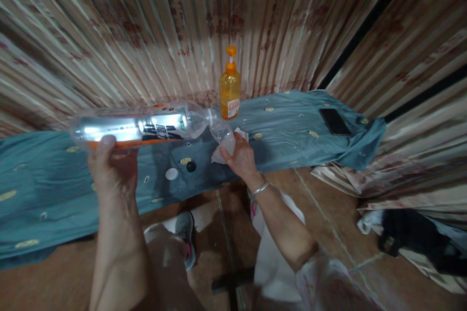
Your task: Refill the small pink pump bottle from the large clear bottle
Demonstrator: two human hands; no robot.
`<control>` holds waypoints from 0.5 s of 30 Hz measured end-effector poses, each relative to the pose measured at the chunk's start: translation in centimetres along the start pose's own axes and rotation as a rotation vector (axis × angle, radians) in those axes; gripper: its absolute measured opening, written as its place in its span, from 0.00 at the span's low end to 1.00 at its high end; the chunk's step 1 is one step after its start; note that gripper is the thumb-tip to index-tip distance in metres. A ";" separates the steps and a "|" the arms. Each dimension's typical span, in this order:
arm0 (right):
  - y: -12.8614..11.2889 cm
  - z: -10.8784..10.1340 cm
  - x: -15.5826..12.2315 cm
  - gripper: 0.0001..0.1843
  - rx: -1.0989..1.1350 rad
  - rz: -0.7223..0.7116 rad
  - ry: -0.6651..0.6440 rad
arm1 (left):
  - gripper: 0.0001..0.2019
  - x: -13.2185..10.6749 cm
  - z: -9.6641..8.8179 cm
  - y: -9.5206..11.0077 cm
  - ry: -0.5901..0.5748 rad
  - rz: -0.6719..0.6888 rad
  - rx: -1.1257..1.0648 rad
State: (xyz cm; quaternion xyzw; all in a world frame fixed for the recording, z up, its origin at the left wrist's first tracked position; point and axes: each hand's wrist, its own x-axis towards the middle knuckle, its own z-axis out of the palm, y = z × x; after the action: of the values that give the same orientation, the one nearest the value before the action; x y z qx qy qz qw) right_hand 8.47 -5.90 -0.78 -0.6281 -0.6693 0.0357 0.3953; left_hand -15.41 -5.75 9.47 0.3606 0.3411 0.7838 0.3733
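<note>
My left hand (113, 163) is wrapped round a big clear plastic bottle (131, 126) with a silver, black and orange label, lying nearly level in the air. Its neck points right and meets the mouth of a smaller clear plastic bottle (223, 135), tilted up to the left. My right hand (241, 156) grips that small bottle near its base. A crumpled white tissue (218, 156) shows beside the right hand; whether the fingers hold it I cannot tell. Below the big bottle lie a white cap (171, 174) and a black cap (190, 166).
An orange pump bottle (229, 95) stands behind the small bottle, partly filled. Toward the right end of the teal cloth-covered bench (284, 129) lies a black phone (334, 122). A pleated curtain (153, 34) hangs behind. Dark fabric (419, 235) lies at lower right.
</note>
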 end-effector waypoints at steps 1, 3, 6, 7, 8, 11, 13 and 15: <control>0.0 0.0 0.0 0.30 0.000 0.001 0.002 | 0.17 0.0 0.1 0.0 0.002 0.000 0.001; -0.1 0.0 0.0 0.31 -0.007 0.006 0.000 | 0.16 0.0 0.2 0.1 0.000 0.005 0.004; -0.1 -0.1 0.1 0.32 -0.020 0.012 -0.022 | 0.16 0.0 0.3 0.2 -0.011 0.006 0.016; -0.1 -0.1 0.1 0.32 -0.021 0.013 -0.027 | 0.17 0.0 0.3 0.2 -0.015 0.005 0.020; -0.1 0.0 0.1 0.32 -0.022 0.013 -0.028 | 0.17 0.0 0.2 0.2 -0.017 0.006 0.024; 0.0 0.1 0.0 0.31 -0.018 -0.002 -0.004 | 0.17 0.0 0.1 0.2 -0.018 0.005 0.032; 0.1 0.2 0.0 0.31 -0.022 -0.012 0.008 | 0.16 0.0 0.0 0.2 -0.013 0.006 0.035; 0.1 0.2 0.0 0.31 -0.030 -0.011 0.003 | 0.16 0.0 0.1 0.2 -0.009 0.008 0.038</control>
State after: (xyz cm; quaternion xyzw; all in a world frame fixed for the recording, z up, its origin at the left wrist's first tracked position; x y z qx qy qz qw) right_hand 8.45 -5.78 -0.93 -0.6305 -0.6725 0.0225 0.3869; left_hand -15.45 -5.82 9.68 0.3727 0.3528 0.7770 0.3646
